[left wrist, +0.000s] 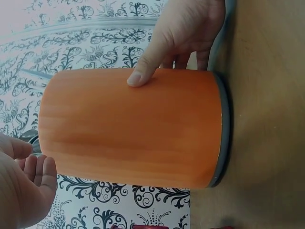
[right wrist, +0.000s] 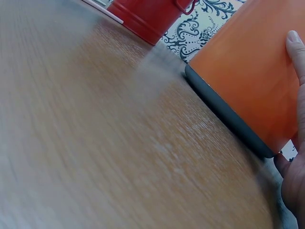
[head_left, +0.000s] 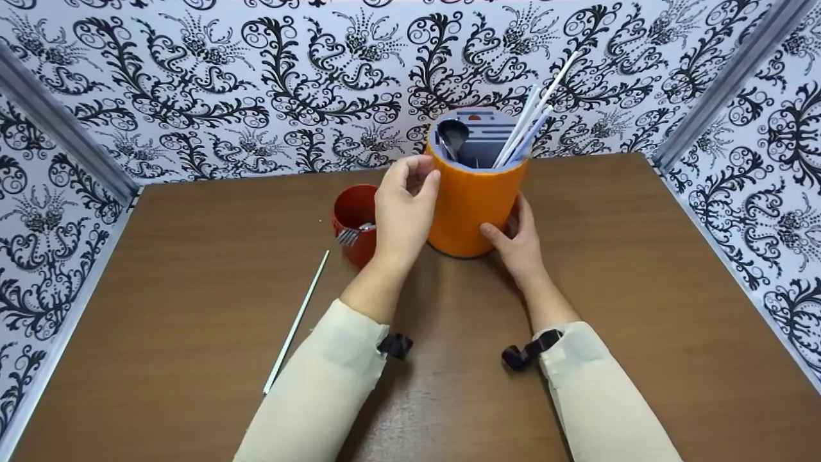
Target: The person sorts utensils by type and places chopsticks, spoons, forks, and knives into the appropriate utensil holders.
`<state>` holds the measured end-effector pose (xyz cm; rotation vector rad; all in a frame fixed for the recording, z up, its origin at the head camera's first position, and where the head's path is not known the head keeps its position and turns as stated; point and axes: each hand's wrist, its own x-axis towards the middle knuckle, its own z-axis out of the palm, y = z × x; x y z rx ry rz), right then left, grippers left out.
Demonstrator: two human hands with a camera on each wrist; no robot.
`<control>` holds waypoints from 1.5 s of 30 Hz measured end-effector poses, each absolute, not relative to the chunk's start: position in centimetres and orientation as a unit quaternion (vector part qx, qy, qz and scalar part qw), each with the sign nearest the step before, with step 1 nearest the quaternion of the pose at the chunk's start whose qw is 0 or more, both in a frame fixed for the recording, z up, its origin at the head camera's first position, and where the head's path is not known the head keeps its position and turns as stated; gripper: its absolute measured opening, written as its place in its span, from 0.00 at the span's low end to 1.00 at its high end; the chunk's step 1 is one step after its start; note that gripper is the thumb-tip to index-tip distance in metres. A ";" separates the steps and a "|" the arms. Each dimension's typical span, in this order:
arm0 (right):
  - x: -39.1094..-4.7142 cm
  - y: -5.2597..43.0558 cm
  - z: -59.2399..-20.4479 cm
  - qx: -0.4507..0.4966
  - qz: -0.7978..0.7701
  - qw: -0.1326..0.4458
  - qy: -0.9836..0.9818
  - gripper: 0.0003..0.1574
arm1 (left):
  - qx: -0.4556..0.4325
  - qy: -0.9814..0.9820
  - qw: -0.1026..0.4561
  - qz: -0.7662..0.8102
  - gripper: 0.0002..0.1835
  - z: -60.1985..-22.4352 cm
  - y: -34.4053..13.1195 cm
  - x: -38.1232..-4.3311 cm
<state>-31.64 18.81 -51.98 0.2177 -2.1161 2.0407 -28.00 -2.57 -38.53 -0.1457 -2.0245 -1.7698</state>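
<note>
An orange utensil holder (head_left: 478, 208) with a grey slotted insert stands upright toward the back of the table. My right hand (head_left: 518, 247) grips its lower right side, thumb on the front and fingers round behind. At the left of the rim is my left hand (head_left: 405, 208), its fingers loosely bent; in the left wrist view a gap shows between thumb and fingers, with nothing held there. Inside the holder, a dark spoon (head_left: 454, 136) leans at the left, and several pale sticks (head_left: 529, 125) resembling chopsticks slant out at the right.
Left of the holder is a red cup (head_left: 353, 208), partly behind my left hand, with a fork (head_left: 347, 237) over its rim. A thin pale stick (head_left: 296, 321) lies on the brown table (head_left: 192, 269). Patterned walls (head_left: 333, 83) enclose the back and sides.
</note>
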 end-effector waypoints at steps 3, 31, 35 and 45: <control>-31.6 18.8 -52.1 0.075 0.689 0.101 -0.714 0.65 | -0.053 -0.729 0.216 -0.647 0.11 -38.8 -2.7 -27.4; -30.2 18.3 -49.9 0.078 0.692 0.091 -0.712 0.60 | -0.025 -0.772 0.169 -0.613 0.10 -43.0 -8.2 -21.6; -31.3 18.8 -51.6 0.082 0.692 0.101 -0.710 0.61 | -0.038 -0.794 0.133 -0.592 0.12 -43.2 -8.7 -20.7; -31.6 18.9 -52.1 0.083 0.687 0.105 -0.714 0.60 | -0.053 -0.860 0.066 -0.504 0.13 -43.7 -10.0 -20.3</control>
